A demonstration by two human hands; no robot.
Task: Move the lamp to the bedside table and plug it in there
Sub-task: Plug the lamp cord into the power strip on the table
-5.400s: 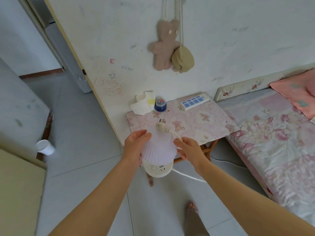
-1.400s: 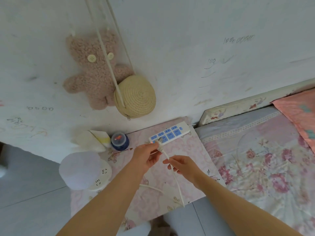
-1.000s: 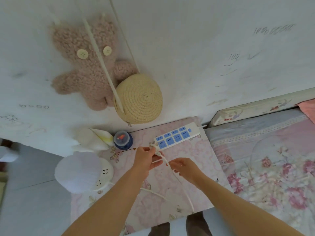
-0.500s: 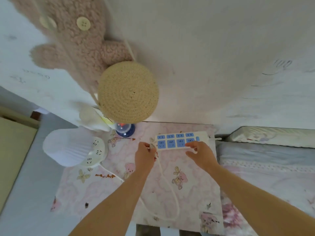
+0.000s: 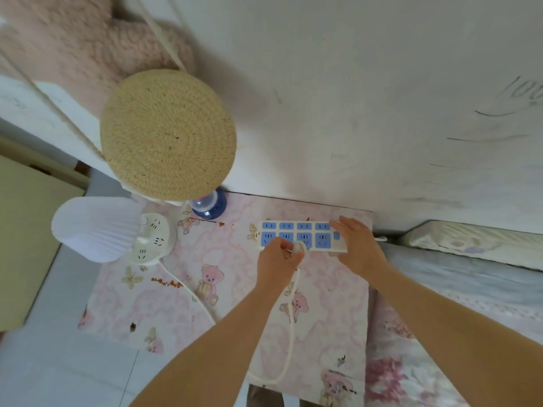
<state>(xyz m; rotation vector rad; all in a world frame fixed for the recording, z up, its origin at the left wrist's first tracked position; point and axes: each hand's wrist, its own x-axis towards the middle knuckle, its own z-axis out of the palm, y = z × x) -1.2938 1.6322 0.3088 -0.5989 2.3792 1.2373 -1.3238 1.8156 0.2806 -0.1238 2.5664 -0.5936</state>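
The lamp (image 5: 97, 229), with a white pleated shade and a round white base, stands at the left rear corner of the bedside table (image 5: 223, 306), which has a pink bear-patterned top. Its white cord (image 5: 289, 333) loops across the table and over the front edge. My left hand (image 5: 277, 261) is shut on the lamp's plug (image 5: 299, 248), held at the front row of a white and blue power strip (image 5: 299, 235). My right hand (image 5: 357, 245) presses down on the strip's right end.
A small blue jar (image 5: 209, 204) stands by the wall behind the lamp. A round woven bag (image 5: 168, 135) and a plush bear (image 5: 88, 48) hang on the wall above. The bed (image 5: 458, 289) adjoins the table on the right. Grey floor lies to the left.
My head has moved closer over the table. My left hand has brought the plug onto the strip's front row, and my right hand has settled flat on the strip's right end.
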